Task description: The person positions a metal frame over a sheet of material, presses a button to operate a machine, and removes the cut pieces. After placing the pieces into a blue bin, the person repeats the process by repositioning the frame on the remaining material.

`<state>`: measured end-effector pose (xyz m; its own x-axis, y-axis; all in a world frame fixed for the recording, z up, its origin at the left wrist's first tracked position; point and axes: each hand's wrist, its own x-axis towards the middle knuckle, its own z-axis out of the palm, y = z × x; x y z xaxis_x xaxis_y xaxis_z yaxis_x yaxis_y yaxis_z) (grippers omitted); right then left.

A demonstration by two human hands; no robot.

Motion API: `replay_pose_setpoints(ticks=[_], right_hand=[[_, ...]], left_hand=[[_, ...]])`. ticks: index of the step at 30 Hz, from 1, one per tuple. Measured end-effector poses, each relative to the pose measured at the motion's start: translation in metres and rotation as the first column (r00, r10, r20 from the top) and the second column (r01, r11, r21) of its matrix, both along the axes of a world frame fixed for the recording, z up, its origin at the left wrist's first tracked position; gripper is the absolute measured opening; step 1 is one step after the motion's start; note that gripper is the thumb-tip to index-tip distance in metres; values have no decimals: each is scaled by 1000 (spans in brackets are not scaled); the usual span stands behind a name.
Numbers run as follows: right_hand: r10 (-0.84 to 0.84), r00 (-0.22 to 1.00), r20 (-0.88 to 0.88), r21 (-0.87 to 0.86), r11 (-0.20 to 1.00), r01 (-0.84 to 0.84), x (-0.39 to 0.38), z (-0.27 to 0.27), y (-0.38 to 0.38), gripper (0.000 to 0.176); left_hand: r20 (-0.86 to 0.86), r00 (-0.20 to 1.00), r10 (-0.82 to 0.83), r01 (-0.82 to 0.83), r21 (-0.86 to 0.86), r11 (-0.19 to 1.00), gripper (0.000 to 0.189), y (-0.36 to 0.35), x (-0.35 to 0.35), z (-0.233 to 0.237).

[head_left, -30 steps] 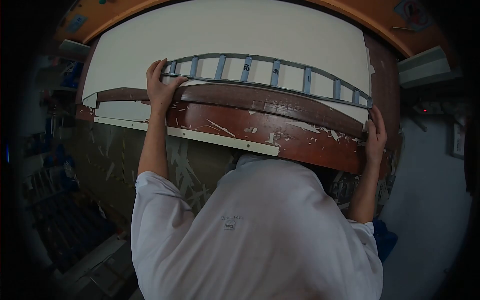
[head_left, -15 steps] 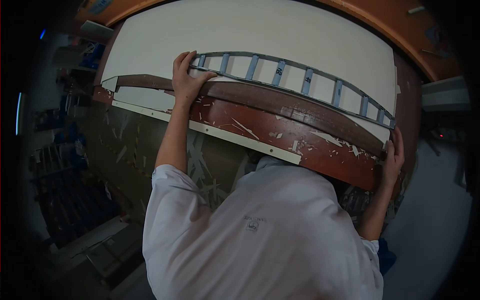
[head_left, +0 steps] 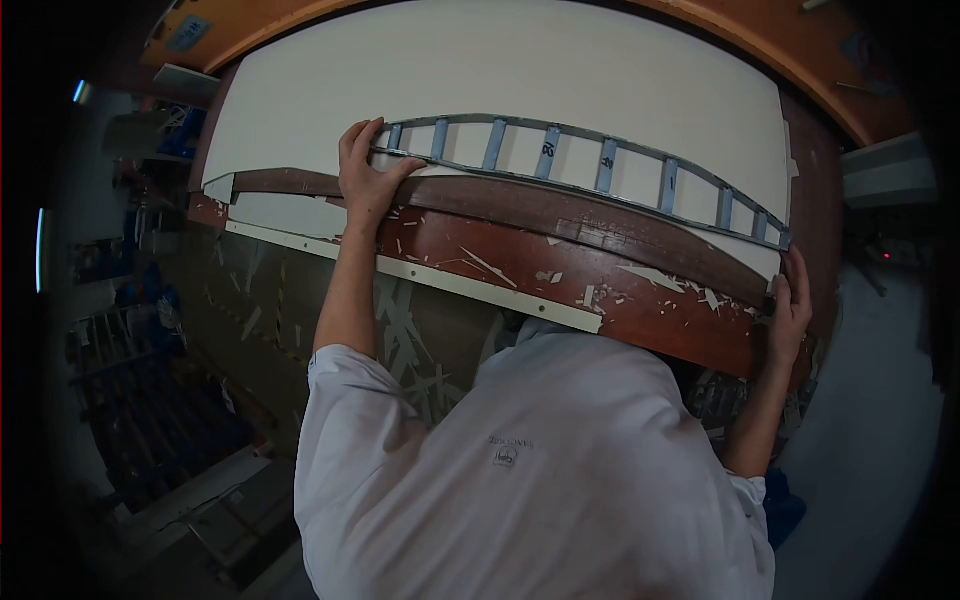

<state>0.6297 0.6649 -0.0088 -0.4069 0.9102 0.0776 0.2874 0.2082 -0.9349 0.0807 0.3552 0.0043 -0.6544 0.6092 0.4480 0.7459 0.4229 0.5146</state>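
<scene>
A long, slightly bowed metal frame (head_left: 607,166) with blue-grey rungs lies like a small ladder across a white sheet (head_left: 480,60). Dark marks show on some of its rungs. My left hand (head_left: 368,185) grips the frame's left end, fingers over the far rail and thumb along the near one. At the opposite end, my right hand (head_left: 790,312) has its fingers bent up against the frame's tip. Just below the frame runs a dark brown curved strip (head_left: 500,209), its right end close to my right hand.
White scraps (head_left: 655,279) litter the red-brown table (head_left: 560,262) on my side. A pale edging strip (head_left: 470,288) with holes lines the table's near edge. Behind the sheet rises an orange ledge (head_left: 300,28). Racks with blue items (head_left: 150,350) stand at left.
The view has tilted slightly, with the table's left side lower in the picture. Both hands keep their places on the frame; no clear movement of it over the sheet shows.
</scene>
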Motion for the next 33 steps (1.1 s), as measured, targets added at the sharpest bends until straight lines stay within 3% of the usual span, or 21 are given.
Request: replay_pose_setpoints(ticks=[12, 24, 33], right_hand=[[-21, 999, 47, 97, 995, 17, -1, 8, -5, 46], [-12, 1000, -11, 54, 998, 13, -1, 11, -4, 47], [-44, 998, 44, 185, 982, 36, -4, 16, -6, 46]], left_hand=[[69, 995, -66, 65, 14, 998, 76, -4, -13, -12], [42, 996, -80, 79, 16, 997, 76, -4, -17, -14], [54, 995, -82, 83, -21, 996, 75, -4, -17, -11]])
